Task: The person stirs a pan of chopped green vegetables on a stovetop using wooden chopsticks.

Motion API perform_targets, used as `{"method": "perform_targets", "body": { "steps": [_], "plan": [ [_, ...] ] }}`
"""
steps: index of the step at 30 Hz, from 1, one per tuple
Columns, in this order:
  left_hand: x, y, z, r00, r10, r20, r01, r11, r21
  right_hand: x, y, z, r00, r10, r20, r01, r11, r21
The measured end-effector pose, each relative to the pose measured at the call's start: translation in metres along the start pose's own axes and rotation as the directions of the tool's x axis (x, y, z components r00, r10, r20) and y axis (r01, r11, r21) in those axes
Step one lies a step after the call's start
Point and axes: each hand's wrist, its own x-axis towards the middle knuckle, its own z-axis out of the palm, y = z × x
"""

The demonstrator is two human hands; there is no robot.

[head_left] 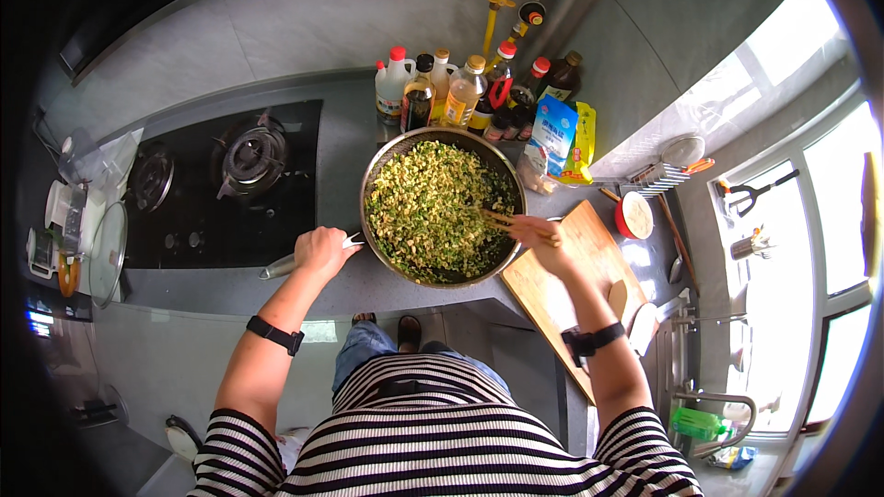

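Note:
A wide frying pan (367, 203) stands on the grey counter, to the right of the gas hob. It is filled with a chopped mixture (435, 210) of green bits and pale yellow pieces. Around the pan's handle (278, 267) my left hand (321, 252) is closed. My right hand (542, 241) grips a pair of wooden chopsticks (498, 218), whose tips reach into the mixture on the pan's right side. Below that hand and forearm lies a wooden cutting board (590, 248), partly covered by my arm.
Sauce and oil bottles (459, 93) crowd behind the pan, beside a blue bag (554, 131) and a yellow bag (584, 141). A black gas hob (290, 159) lies left, with a glass lid (108, 255) beyond. A red bowl (633, 215) and a sink faucet (725, 397) are right.

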Motion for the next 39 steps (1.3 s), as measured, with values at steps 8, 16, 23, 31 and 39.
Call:
{"method": "perform_targets", "body": {
  "steps": [8, 16, 23, 31, 39],
  "plan": [
    [-0.002, -0.003, 0.002, 1.000, -0.010, 0.022, 0.010, 1.000, -0.010, -0.007, -0.026, -0.015, 0.994, 0.105, 0.013, -0.106, 0.992, 0.074],
    [0.001, 0.001, 0.001, 1.000, 0.001, 0.031, -0.001, 1.000, 0.004, 0.008, -0.031, 0.054, 0.989, 0.121, 0.085, -0.146, 0.888, 0.436],
    [-0.002, -0.002, 0.005, 1.000, -0.021, 0.017, 0.021, 1.000, 0.003, 0.011, -0.038, 0.067, 0.976, 0.217, -0.005, -0.194, 0.882, 0.431],
    [-0.004, -0.002, 0.005, 0.999, 0.021, -0.025, -0.020, 1.000, 0.021, 0.045, -0.013, 0.050, 0.999, 0.018, 0.033, -0.022, 0.995, 0.100],
    [-0.003, -0.009, 0.005, 1.000, 0.007, 0.002, -0.007, 1.000, 0.017, 0.045, -0.028, 0.054, 0.939, 0.233, 0.254, -0.301, 0.912, 0.278]
  ]
}}
